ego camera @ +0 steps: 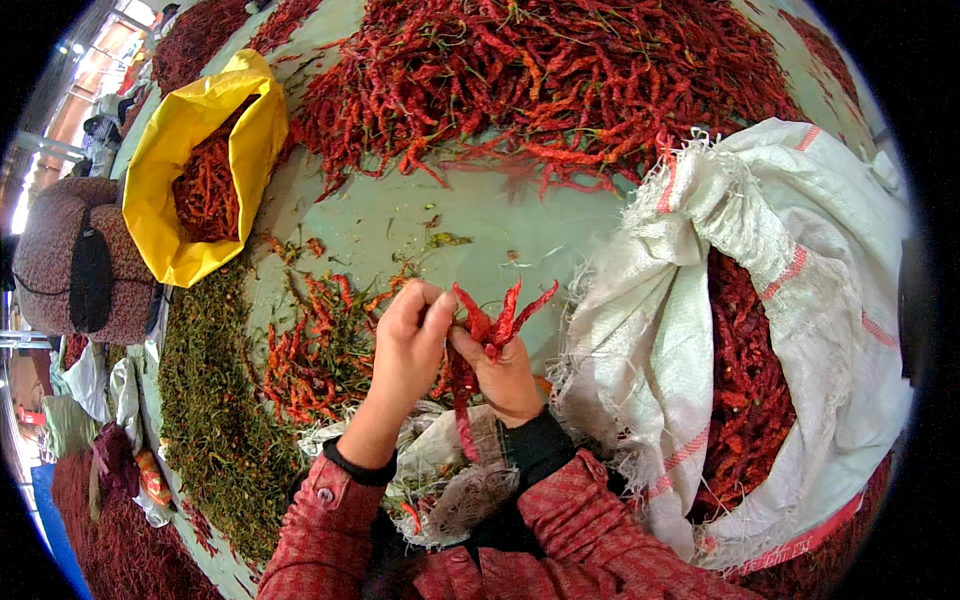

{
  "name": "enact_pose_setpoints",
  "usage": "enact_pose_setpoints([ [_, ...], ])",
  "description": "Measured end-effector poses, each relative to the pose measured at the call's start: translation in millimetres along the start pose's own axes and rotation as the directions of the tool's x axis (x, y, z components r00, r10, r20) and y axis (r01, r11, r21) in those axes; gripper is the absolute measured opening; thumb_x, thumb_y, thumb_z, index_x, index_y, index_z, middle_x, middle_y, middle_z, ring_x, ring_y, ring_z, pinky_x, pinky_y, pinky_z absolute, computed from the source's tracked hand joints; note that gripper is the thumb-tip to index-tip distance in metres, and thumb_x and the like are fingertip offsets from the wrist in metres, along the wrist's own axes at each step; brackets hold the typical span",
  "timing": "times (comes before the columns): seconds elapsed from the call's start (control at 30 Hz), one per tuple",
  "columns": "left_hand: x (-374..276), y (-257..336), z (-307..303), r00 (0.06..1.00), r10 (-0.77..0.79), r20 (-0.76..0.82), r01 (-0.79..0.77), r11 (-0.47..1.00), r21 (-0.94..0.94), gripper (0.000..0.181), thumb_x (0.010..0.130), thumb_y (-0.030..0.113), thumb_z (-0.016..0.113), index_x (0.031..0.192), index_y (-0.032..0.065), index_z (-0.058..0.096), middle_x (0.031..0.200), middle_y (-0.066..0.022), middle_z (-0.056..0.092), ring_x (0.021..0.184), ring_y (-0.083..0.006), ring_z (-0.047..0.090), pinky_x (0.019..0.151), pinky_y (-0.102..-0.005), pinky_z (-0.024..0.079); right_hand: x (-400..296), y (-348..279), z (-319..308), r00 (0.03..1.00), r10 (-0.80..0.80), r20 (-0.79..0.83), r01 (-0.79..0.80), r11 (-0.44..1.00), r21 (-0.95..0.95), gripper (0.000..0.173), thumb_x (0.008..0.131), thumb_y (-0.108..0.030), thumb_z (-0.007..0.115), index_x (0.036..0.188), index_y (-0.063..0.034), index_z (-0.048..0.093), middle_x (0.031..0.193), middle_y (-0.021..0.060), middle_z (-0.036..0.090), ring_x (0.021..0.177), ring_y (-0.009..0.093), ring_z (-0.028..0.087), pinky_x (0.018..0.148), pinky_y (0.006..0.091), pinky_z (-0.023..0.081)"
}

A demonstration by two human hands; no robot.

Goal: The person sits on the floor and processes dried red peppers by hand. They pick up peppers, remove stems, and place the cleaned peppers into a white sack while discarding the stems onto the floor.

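My right hand (504, 381) holds a small bunch of dried red chili peppers (495, 326). Several tips fan out above its fingers, and one long pepper (463, 427) hangs below the palm. Close against the bunch, my left hand (411, 337) has its thumb pressed to its curled fingers; nothing shows between them, though a stem could be hidden there. Beneath and left of the hands lie loose orange-red peppers (300, 367) mixed with green stems. A pale woven sack (442, 450) with bits of pepper and stem lies below my wrists, partly covered by my forearms.
A large heap of red chilies (555, 82) spreads across the pale green surface (450, 214). At the left stand a yellow bag (259, 157) of peppers and a pile of green stems (217, 420). The white woven sack (645, 337) on the right also contains chilies. Beyond sits a patterned cushion-like bundle (49, 262).
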State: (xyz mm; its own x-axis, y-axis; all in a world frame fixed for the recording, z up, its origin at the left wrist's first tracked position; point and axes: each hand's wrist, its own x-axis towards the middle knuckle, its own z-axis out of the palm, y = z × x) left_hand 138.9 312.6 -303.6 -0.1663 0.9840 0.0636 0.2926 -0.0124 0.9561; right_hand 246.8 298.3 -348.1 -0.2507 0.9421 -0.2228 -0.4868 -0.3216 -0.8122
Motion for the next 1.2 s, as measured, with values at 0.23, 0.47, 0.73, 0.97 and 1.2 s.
enact_pose_setpoints([
  [0.23, 20.7, 24.8, 21.8, 0.996, -0.077, -0.033, 0.069, 0.977, -0.204, 0.014, 0.086, 0.012, 0.048, 0.074, 0.0041, 0.05, 0.065, 0.0035, 0.046, 0.057, -0.0041, 0.039, 0.052, -0.0181, 0.032, -1.6, -20.8, -8.2, 0.99, 0.038, -0.133, -0.033, 0.999, 0.037, 0.017, 0.081, -0.02, 0.059, 0.081, -0.0028, 0.055, 0.071, -0.002, 0.052, 0.065, 0.006, 0.047, 0.057, 0.0222, 0.037],
  [0.47, 107.4, -24.8, 41.5, 0.908, 0.077, 0.411, -0.305, 0.793, 0.527, 0.029, 0.08, 0.02, 0.053, 0.103, 0.0036, 0.05, 0.093, -0.0116, 0.056, 0.076, -0.0269, 0.058, 0.067, -0.0361, 0.045, 1.8, -12.2, -7.8, 0.975, 0.05, -0.216, -0.002, 0.977, 0.214, 0.017, 0.084, -0.016, 0.053, 0.094, -0.0019, 0.051, 0.082, 0.0057, 0.059, 0.074, 0.012, 0.055, 0.067, 0.0251, 0.045],
  [0.73, 191.8, -52.0, 179.7, 0.843, 0.372, 0.388, -0.521, 0.384, 0.762, 0.042, 0.078, 0.021, 0.053, 0.115, 0.0053, 0.041, 0.109, -0.0136, 0.049, 0.097, -0.0317, 0.051, 0.083, -0.0401, 0.041, 7.7, -8.0, -11.5, 0.947, 0.152, -0.283, -0.001, 0.882, 0.471, 0.022, 0.085, -0.015, 0.052, 0.101, -0.0003, 0.052, 0.084, 0.0021, 0.057, 0.074, 0.01, 0.052, 0.065, 0.0236, 0.042],
  [0.97, 190.0, -109.2, 76.1, 0.89, 0.16, 0.427, -0.451, 0.445, 0.774, 0.031, 0.081, 0.014, 0.046, 0.112, 0.0074, 0.045, 0.111, -0.0144, 0.048, 0.095, -0.0334, 0.052, 0.079, -0.0401, 0.044, 8.3, 0.6, -14.2, 0.945, 0.119, -0.304, -0.036, 0.964, 0.265, 0.015, 0.084, -0.017, 0.052, 0.087, -0.0027, 0.052, 0.077, 0.0027, 0.057, 0.068, 0.009, 0.052, 0.063, 0.0237, 0.042],
  [1.2, 140.1, -103.3, -44.8, 0.949, -0.28, 0.147, 0.082, 0.667, 0.74, 0.04, 0.084, 0.031, 0.048, 0.115, 0.005, 0.047, 0.108, -0.0125, 0.054, 0.097, -0.0321, 0.051, 0.082, -0.0391, 0.041, 8.2, 0.9, -4.2, 0.96, 0.132, -0.247, -0.046, 0.944, 0.326, 0.015, 0.083, -0.02, 0.056, 0.084, -0.0064, 0.05, 0.069, 0.0011, 0.054, 0.058, 0.009, 0.05, 0.053, 0.0234, 0.04],
])
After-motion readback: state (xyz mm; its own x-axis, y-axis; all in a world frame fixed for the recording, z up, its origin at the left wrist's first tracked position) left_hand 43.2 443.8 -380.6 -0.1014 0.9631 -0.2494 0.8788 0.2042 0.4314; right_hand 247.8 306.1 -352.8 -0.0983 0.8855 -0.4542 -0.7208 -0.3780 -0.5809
